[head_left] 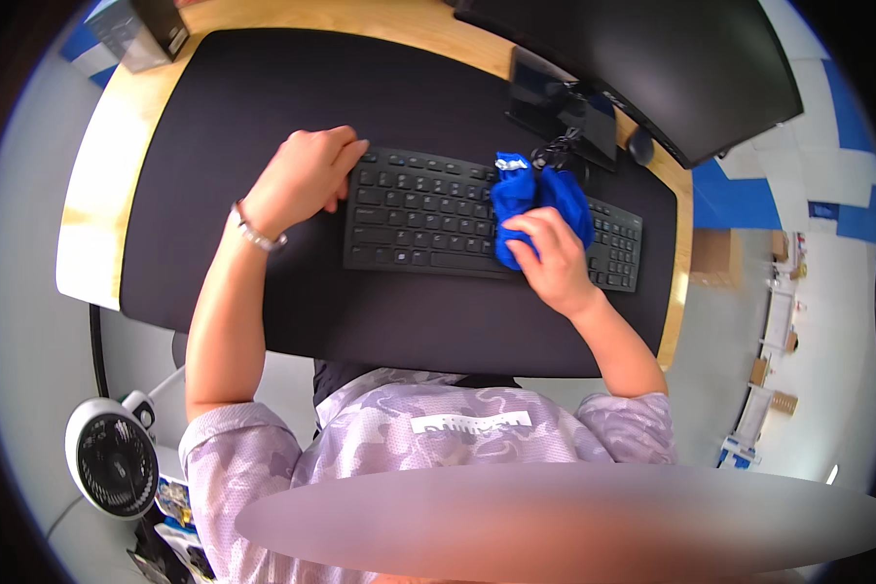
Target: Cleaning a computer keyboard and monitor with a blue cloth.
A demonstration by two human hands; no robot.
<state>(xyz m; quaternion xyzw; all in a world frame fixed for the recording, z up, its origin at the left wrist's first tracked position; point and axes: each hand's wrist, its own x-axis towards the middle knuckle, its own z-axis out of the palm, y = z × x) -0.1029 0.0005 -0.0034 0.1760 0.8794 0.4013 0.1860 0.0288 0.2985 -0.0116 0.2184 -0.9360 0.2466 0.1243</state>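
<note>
A black full-size computer keyboard (423, 208) lies on a dark desk mat (379, 321). At its left end, my left hand (310, 171) holds the edge by the upper corner, fingers bent around it; a bracelet circles that wrist. My right hand (555, 263) pinches a bunched bright blue cloth (512, 193) with a small white tag. The cloth rests over the keys right of the middle and hides part of them. Thumb and fingers press into the cloth's lower part, while another fold spreads to the right behind the hand.
Beyond the keyboard stand a monitor (671, 66) and its base (555, 109), with a bundled black cable (555, 150). A mouse (640, 146) sits near the desk's right edge. A dark box (139, 36) occupies the far left corner. Left below the desk is a white fan (117, 460).
</note>
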